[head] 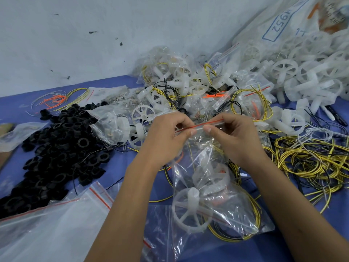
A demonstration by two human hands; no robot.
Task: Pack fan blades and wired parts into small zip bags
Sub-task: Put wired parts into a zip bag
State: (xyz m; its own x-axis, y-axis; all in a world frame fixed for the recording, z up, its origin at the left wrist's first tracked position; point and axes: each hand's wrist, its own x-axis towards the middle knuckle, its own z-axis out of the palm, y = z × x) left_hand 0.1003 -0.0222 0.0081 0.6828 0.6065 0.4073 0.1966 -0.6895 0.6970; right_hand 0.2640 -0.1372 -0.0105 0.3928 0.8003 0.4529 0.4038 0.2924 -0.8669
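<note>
Red-striped at its mouth, the zip bag (200, 140) is held above the blue table (132, 167), pinched by the left hand (168, 133) and right hand (236, 135); the seal should be pressed along evenly (no wire trapped).

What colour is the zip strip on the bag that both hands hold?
Red, on the clear zip bag; the head view shows it.

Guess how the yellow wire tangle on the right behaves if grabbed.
The wire tangle probably lifts as one floppy clump, since its thin loops interlock. Black wires threaded through would likely drag along. It looks light for its bulk, mostly air between loops, and unlikely to roll.
</note>
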